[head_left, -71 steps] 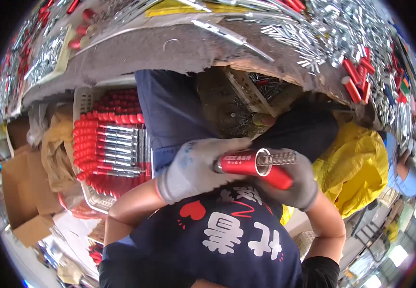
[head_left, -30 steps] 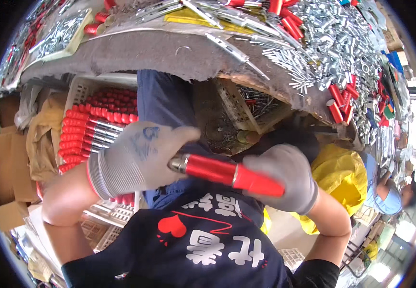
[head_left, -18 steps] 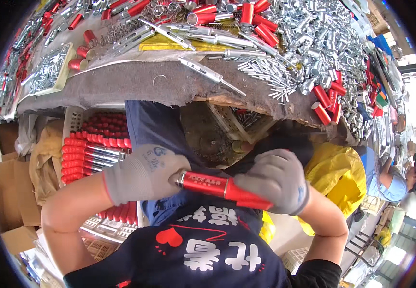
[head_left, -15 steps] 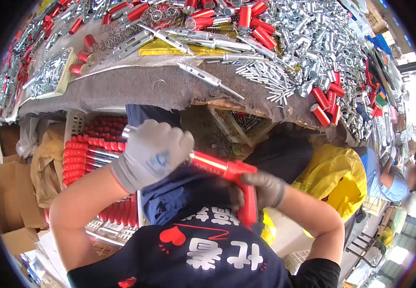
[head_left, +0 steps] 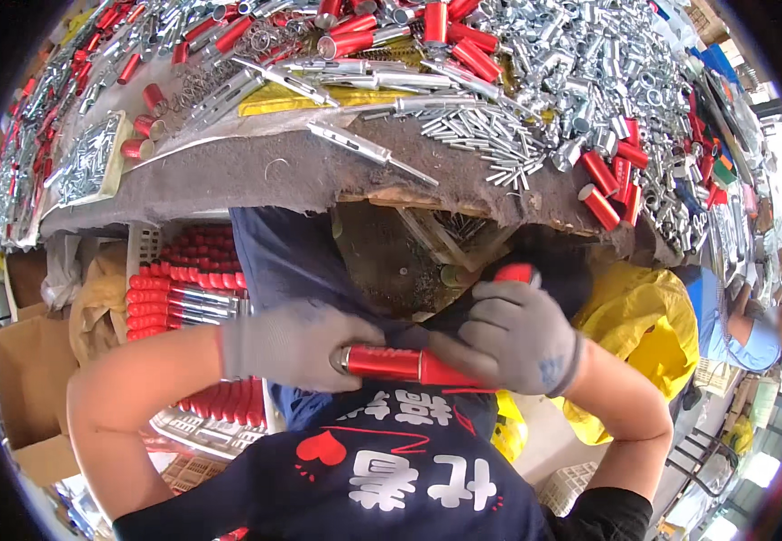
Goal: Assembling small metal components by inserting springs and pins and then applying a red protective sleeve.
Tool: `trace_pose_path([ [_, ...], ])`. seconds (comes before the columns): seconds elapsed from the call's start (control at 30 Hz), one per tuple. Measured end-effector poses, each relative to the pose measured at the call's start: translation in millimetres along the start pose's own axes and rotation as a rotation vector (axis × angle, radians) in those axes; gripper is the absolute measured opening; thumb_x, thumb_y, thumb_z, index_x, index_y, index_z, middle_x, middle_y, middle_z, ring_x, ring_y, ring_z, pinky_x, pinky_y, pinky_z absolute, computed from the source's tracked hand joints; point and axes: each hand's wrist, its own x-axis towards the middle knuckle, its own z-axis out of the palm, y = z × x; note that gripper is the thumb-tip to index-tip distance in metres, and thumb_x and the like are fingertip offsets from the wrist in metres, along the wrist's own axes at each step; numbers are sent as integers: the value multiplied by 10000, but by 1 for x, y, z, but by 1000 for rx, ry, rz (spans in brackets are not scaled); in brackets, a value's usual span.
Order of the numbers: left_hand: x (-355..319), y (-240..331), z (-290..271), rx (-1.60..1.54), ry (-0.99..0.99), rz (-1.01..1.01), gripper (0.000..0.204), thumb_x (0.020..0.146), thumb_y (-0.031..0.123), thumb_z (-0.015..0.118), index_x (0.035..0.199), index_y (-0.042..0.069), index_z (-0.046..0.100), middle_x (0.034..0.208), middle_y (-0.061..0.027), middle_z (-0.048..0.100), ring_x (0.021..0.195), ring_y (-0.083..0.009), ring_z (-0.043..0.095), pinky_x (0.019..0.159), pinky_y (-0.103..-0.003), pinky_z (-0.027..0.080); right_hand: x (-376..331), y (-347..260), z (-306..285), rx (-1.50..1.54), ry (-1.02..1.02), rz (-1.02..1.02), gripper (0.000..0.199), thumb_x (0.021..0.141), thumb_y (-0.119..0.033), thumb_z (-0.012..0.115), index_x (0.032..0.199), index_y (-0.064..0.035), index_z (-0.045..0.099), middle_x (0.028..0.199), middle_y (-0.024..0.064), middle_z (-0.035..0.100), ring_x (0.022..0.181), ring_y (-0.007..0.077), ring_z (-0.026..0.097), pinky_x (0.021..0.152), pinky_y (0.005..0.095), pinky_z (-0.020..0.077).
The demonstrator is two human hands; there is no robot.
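Both of my hands wear grey gloves and meet in front of my chest. My left hand grips the near end of a red-handled tool lying across between them. My right hand is closed around the tool's other end, and a second red piece pokes up above its fingers. The tool's metal end is hidden inside my left fist. Just above my hands runs the front edge of a worktable covered in brown felt.
The table is heaped with red handles, silver sleeves and steel pins. A white crate of finished red-handled tools stands at my left. A yellow bag sits right; a person in blue is beyond. Cardboard boxes stand left.
My hands dropped from the table edge toward my chest. The red tool, bent at an angle half a second ago, now lies straight between both fists.
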Motion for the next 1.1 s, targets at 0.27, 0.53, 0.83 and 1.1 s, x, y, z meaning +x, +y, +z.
trace_pose_path([
  [0.27, 25, -23, -4, 806, 800, 51, 191, 761, 146, 555, 943, 100, 587, 695, -64, 593, 606, -234, 594, 542, -363, 427, -13, -8, 50, 1143, 404, 678, 637, 704, -211, 834, 1234, -7, 544, 1077, 89, 626, 974, 162, 610, 879, 299, 469],
  [0.53, 15, 55, -23, -1668, 1283, 848, 760, 879, 689, 394, 1385, 123, 361, 979, -124, 598, 860, -277, 594, 894, -462, 466, 18, 54, -33, 577, 236, 47, 511, 825, -365, 701, 1183, -12, 607, 1179, 144, 619, 1033, 237, 611, 928, 358, 450],
  [0.83, 31, -4, 16, -1256, 841, 369, 618, 934, 535, 485, 1232, -4, 440, 745, -73, 572, 606, -110, 533, 588, -227, 426, 52, 198, -74, -352, -330, 763, 353, 815, -50, 580, 1166, -90, 563, 1113, 165, 564, 1079, 354, 549, 979, 395, 429],
  [1.1, 43, -5, 30, -1264, 616, 344, 744, 872, 583, 556, 1295, -13, 411, 878, -68, 568, 704, -99, 534, 643, -237, 445, 28, 202, -80, -426, -263, 602, 333, 786, -47, 632, 1105, -98, 554, 1050, 154, 531, 1012, 366, 558, 927, 400, 448],
])
